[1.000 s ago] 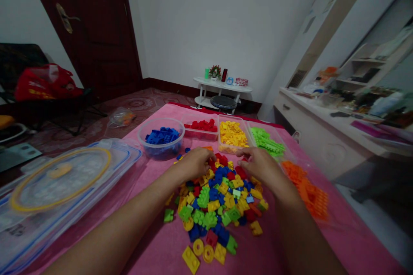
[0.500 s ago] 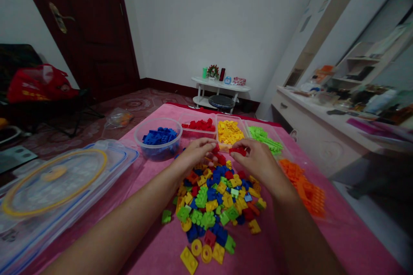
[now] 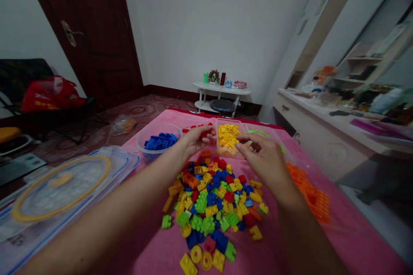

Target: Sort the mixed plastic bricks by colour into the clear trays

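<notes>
My left hand [image 3: 196, 139] hovers at the near side of the clear box of red bricks [image 3: 193, 128], covering much of it. Its fingers are curled, and whatever they may hold is hidden. My right hand [image 3: 261, 150] is by the right side of the clear box of yellow bricks [image 3: 228, 135]. Its thumb and fingers stand apart, with no brick visible between them. It partly covers the box of green bricks [image 3: 258, 132]. Below both hands spreads a loose pile of mixed toy building bricks [image 3: 216, 200] in yellow, blue, green, red and orange.
A round tub of blue bricks [image 3: 160, 141] stands left of the boxes. Orange bricks [image 3: 308, 193] lie on the right. Clear plastic lids [image 3: 64, 193] occupy the left side of the pink cloth [image 3: 151, 236]. A dresser [image 3: 322, 129] stands to the right.
Both hands have moved slightly away from the pile, the left toward the red box. The red bricks seen in my hands before no longer show there. The view has shifted a little.
</notes>
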### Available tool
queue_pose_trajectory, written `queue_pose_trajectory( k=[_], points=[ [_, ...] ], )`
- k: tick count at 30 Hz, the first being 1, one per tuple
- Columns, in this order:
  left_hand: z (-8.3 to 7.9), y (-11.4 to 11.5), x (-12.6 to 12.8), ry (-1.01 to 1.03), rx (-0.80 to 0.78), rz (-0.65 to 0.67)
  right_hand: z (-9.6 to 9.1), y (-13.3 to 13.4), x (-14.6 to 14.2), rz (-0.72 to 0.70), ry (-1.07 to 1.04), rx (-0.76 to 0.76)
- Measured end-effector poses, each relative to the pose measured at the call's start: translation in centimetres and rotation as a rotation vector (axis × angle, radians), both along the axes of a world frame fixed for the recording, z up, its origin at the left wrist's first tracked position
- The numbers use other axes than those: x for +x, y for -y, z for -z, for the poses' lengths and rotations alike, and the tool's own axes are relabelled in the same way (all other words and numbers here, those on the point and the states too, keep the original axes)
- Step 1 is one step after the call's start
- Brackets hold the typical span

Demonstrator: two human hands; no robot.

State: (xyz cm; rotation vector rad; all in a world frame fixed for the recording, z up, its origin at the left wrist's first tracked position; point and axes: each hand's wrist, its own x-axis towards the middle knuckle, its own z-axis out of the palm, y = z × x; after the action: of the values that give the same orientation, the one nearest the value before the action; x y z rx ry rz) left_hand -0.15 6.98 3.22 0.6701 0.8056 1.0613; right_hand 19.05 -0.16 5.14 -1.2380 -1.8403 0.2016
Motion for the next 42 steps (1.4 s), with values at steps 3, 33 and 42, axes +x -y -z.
queue_pose_trajectory(
  k=[3, 33, 42],
  points=[
    [-1.6, -3.8, -0.9, -0.344, 0.196, -0.169, 0.0, 0.0, 0.0, -0.010, 0.025, 0.023],
    [0.5, 0.7, -3.2, -2.040, 0.914, 0.147, 1.9, -0.8, -0.5, -0.138, 0.189, -0.075],
    [0.6, 7.7, -9.2, -2.264, 0.587, 0.112, 4.4, -1.2, -3.7, -0.231, 0.294, -0.155]
  ],
)
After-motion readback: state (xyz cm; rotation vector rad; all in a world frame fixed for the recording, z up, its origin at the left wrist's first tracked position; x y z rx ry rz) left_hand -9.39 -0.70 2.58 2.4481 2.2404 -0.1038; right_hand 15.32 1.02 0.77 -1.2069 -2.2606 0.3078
